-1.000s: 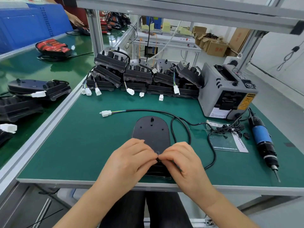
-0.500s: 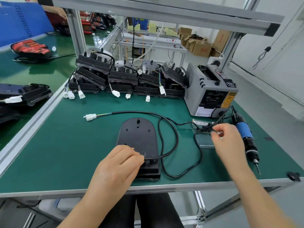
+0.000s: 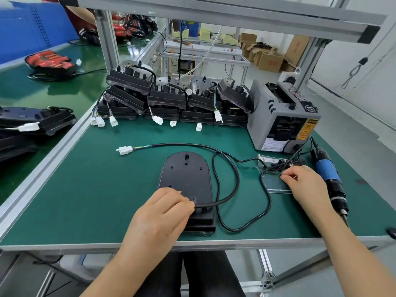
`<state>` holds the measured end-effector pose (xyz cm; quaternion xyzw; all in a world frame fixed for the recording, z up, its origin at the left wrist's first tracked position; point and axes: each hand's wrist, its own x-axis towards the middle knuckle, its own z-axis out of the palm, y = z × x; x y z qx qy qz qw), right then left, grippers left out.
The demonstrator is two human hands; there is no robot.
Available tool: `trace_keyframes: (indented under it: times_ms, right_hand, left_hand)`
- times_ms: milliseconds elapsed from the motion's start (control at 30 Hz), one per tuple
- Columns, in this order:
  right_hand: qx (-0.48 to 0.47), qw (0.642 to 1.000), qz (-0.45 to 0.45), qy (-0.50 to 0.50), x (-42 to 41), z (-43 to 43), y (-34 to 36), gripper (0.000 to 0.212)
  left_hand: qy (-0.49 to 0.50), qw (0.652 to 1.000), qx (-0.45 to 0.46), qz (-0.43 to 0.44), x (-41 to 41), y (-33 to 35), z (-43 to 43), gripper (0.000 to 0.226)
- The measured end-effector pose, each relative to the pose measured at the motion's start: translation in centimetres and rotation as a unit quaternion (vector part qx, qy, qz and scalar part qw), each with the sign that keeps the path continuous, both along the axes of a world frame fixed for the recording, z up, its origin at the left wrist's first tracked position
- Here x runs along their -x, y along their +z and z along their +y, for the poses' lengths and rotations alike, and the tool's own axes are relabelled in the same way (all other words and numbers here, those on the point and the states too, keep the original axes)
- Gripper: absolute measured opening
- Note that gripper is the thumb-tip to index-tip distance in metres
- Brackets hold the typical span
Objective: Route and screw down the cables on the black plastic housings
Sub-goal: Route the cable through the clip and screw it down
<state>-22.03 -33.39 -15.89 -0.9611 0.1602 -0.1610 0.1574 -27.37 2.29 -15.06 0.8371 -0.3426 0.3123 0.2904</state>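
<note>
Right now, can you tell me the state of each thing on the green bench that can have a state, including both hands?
Housing: lying flat, cable not yet screwed down.
Cable: loose, looped beside the housing.
White plug: unconnected, resting on the bench.
Left hand: pressing the cable against the housing.
Right hand: fingers pinched over the small parts; grip contents unclear.
Screwdriver: lying down, unheld.
Finished housings: stacked at the back.

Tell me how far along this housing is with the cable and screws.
Early. The black housing lies flat on the mat, and the left hand pins the cable at its near end. The right hand is at the small parts beside the electric screwdriver, which lies unused, so the screwing down is still to do.
</note>
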Motion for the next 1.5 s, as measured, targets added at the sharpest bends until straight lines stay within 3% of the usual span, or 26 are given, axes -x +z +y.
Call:
trace_keyframes:
  times_ms: [100,167,267,333,467,800,1033,1267,1500]
  right_hand:
    - [-0.031,0.999,-0.002,0.008,0.8,0.8,0.9,0.01]
    - [-0.109,0.993,-0.042,0.025,1.9,2.3,2.2,0.014]
    - [-0.289,0.947,-0.072,0.115,3.6,6.8,5.3,0.014]
    - [-0.36,0.908,-0.001,0.216,4.2,10.6,6.7,0.015]
    - [-0.328,0.883,0.126,0.312,3.9,15.6,7.1,0.013]
    - [-0.292,0.867,0.223,0.336,2.0,17.0,7.3,0.01]
    - [-0.208,0.853,0.335,0.342,-0.3,17.5,8.8,0.012]
    - [-0.165,0.828,0.39,0.367,-1.1,18.3,9.7,0.012]
    - [-0.18,0.813,0.419,0.362,-1.3,19.0,10.0,0.005]
  left_hand:
    - [0.002,1.0,0.003,-0.001,0.0,-0.1,0.0,0.013]
    - [0.002,1.0,0.005,-0.003,0.1,-0.1,0.0,0.008]
    - [0.008,1.0,0.006,-0.003,0.0,-0.2,-0.1,0.007]
    - [0.016,1.0,0.001,-0.002,0.1,-0.1,-0.1,0.011]
    - [0.029,1.0,0.0,0.003,0.2,-0.2,-0.1,0.007]
    - [0.03,0.999,0.021,0.005,0.2,-0.8,-0.5,0.008]
    - [0.035,0.999,0.011,-0.005,0.3,-1.1,-0.6,0.008]
    - [0.044,0.999,0.013,-0.023,0.4,-1.3,-0.7,0.009]
    - [0.052,0.998,0.016,-0.035,0.2,-1.9,-0.9,0.012]
